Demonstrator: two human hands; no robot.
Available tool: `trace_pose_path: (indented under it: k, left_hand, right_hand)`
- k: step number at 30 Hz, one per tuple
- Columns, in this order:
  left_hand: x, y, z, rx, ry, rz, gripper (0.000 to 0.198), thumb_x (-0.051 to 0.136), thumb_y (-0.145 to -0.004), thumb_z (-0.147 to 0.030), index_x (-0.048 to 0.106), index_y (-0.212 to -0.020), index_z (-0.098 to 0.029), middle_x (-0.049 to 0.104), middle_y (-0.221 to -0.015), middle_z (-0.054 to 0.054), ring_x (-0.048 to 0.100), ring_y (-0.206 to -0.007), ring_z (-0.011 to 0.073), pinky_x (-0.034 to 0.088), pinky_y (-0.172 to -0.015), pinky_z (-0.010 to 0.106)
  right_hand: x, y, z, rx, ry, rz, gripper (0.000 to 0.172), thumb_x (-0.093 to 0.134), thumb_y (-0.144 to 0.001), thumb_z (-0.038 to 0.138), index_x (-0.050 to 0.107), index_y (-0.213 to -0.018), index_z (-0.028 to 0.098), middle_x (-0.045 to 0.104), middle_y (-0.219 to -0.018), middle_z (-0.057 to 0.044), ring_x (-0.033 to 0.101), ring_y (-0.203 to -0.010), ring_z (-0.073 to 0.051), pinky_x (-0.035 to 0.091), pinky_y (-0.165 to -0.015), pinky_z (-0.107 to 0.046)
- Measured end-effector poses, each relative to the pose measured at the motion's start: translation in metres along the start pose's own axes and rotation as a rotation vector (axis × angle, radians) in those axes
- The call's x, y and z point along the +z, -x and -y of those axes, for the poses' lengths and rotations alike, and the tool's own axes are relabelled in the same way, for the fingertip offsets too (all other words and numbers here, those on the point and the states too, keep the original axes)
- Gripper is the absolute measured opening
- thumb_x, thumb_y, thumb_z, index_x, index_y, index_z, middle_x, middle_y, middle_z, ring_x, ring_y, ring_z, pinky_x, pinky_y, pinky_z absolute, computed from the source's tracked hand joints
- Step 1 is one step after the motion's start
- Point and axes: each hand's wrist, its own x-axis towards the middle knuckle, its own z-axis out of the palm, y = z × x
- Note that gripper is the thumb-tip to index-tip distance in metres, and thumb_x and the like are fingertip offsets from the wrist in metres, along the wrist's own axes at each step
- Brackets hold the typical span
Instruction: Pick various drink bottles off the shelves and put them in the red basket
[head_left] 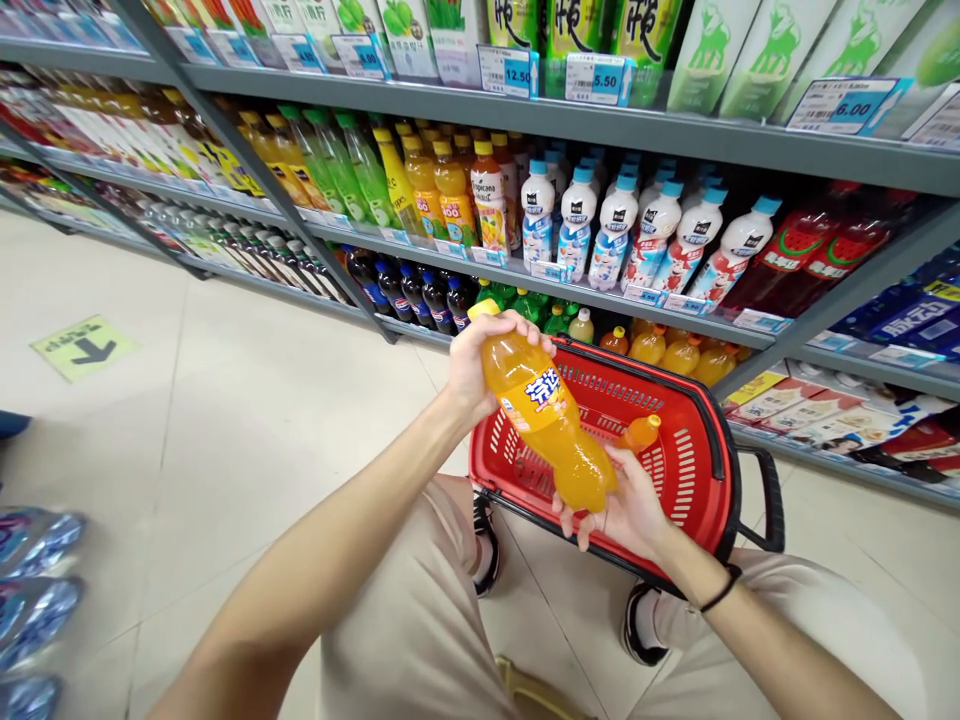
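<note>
I hold an orange soda bottle (546,420) with a yellow cap tilted over a red shopping basket (697,470). My left hand (480,362) is wrapped round the bottle's upper part near the cap. My right hand (626,505) cups the bottle's bottom from below, fingers curled against it. A second small orange bottle (641,433) lies inside the basket, just right of the held one. The basket stands on the floor between my knees, its black handle (769,500) folded out to the right.
Grey shelves (675,130) run along the right, filled with juice, cola and white milk-drink bottles (615,230) and price tags. Orange bottles (675,350) fill the lowest shelf behind the basket. A yellow arrow sticker (84,347) marks the tiled floor. Shrink-wrapped water bottles (34,590) lie at the far left.
</note>
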Motion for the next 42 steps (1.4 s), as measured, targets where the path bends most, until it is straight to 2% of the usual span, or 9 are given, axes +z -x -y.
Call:
trace_pose_path:
  k: [3, 8, 15, 19, 23, 31, 36, 40, 42]
  left_hand:
    - [-0.003, -0.002, -0.002, -0.002, -0.013, 0.014, 0.018, 0.064, -0.076, -0.032, 0.064, -0.063, -0.020, 0.057, -0.066, 0.001, 0.064, -0.067, 0.0178, 0.059, -0.100, 0.049]
    - [-0.006, -0.007, 0.000, 0.024, -0.053, -0.034, 0.025, 0.066, -0.080, -0.038, 0.062, -0.063, -0.020, 0.057, -0.068, 0.001, 0.064, -0.066, 0.0171, 0.059, -0.098, 0.045]
    - [-0.006, -0.010, -0.002, 0.050, -0.057, -0.001, 0.026, 0.068, -0.080, -0.041, 0.064, -0.065, -0.020, 0.061, -0.070, 0.002, 0.066, -0.070, 0.0192, 0.059, -0.099, 0.046]
    - [-0.009, -0.013, -0.002, 0.051, -0.081, -0.023, 0.025, 0.066, -0.079, -0.041, 0.064, -0.065, -0.020, 0.060, -0.069, 0.002, 0.064, -0.068, 0.0175, 0.059, -0.096, 0.042]
    - [-0.013, -0.015, -0.001, 0.040, -0.111, -0.021, 0.027, 0.067, -0.078, -0.043, 0.061, -0.064, -0.021, 0.058, -0.065, 0.001, 0.063, -0.066, 0.0180, 0.059, -0.098, 0.045]
    - [-0.014, -0.015, 0.004, 0.004, -0.068, -0.042, 0.028, 0.065, -0.075, -0.047, 0.066, -0.067, -0.020, 0.066, -0.072, 0.005, 0.074, -0.093, 0.0286, 0.058, -0.102, 0.048]
    - [-0.013, -0.013, 0.006, -0.029, -0.053, -0.036, 0.032, 0.063, -0.076, -0.050, 0.070, -0.075, -0.020, 0.071, -0.077, 0.007, 0.075, -0.099, 0.0301, 0.059, -0.101, 0.048]
    - [-0.011, -0.012, 0.005, -0.027, -0.069, -0.044, 0.034, 0.066, -0.075, -0.054, 0.070, -0.077, -0.020, 0.074, -0.081, 0.008, 0.075, -0.106, 0.0328, 0.059, -0.102, 0.049]
    - [-0.011, -0.011, 0.003, -0.026, -0.062, -0.024, 0.032, 0.068, -0.076, -0.051, 0.070, -0.077, -0.020, 0.077, -0.087, 0.009, 0.074, -0.111, 0.0330, 0.058, -0.105, 0.049]
  right_hand:
    - [0.002, 0.001, 0.000, -0.111, 0.019, -0.051, 0.058, 0.057, -0.094, 0.067, 0.069, -0.106, 0.012, 0.074, -0.089, -0.016, 0.073, -0.081, -0.029, 0.061, -0.059, -0.035]
    - [0.006, -0.001, 0.005, -0.315, 0.107, -0.284, 0.060, 0.062, -0.094, 0.072, 0.071, -0.101, 0.013, 0.075, -0.087, -0.014, 0.074, -0.085, -0.028, 0.061, -0.059, -0.033]
    - [0.011, 0.003, 0.009, -0.504, 0.254, -0.404, 0.056, 0.076, -0.091, 0.062, 0.064, -0.124, 0.018, 0.076, -0.106, -0.012, 0.075, -0.085, -0.027, 0.066, -0.070, -0.042]
    - [0.008, 0.007, 0.008, -0.599, 0.496, -0.464, 0.063, 0.088, -0.083, 0.045, 0.059, -0.135, 0.025, 0.071, -0.130, -0.011, 0.075, -0.105, -0.029, 0.067, -0.086, -0.044]
    - [0.002, 0.007, 0.000, -0.676, 0.673, -0.546, 0.063, 0.090, -0.081, 0.039, 0.060, -0.136, 0.025, 0.065, -0.142, -0.013, 0.068, -0.126, -0.029, 0.061, -0.103, -0.043]
    - [-0.012, 0.004, 0.006, -0.989, 1.162, -0.769, 0.069, 0.092, -0.081, 0.037, 0.057, -0.138, 0.023, 0.064, -0.135, -0.014, 0.066, -0.122, -0.031, 0.056, -0.108, -0.053]
    - [-0.016, 0.010, 0.020, -1.319, 1.534, -0.758, 0.065, 0.089, -0.085, 0.028, 0.055, -0.140, 0.024, 0.062, -0.133, -0.014, 0.064, -0.124, -0.031, 0.058, -0.106, -0.053]
    - [-0.020, 0.015, 0.023, -1.346, 1.596, -0.757, 0.064, 0.090, -0.084, 0.026, 0.056, -0.138, 0.024, 0.061, -0.134, -0.014, 0.065, -0.125, -0.031, 0.057, -0.107, -0.054]
    - [-0.019, 0.014, 0.023, -1.217, 1.453, -0.762, 0.068, 0.093, -0.081, 0.030, 0.056, -0.137, 0.024, 0.063, -0.132, -0.014, 0.065, -0.124, -0.031, 0.056, -0.108, -0.054]
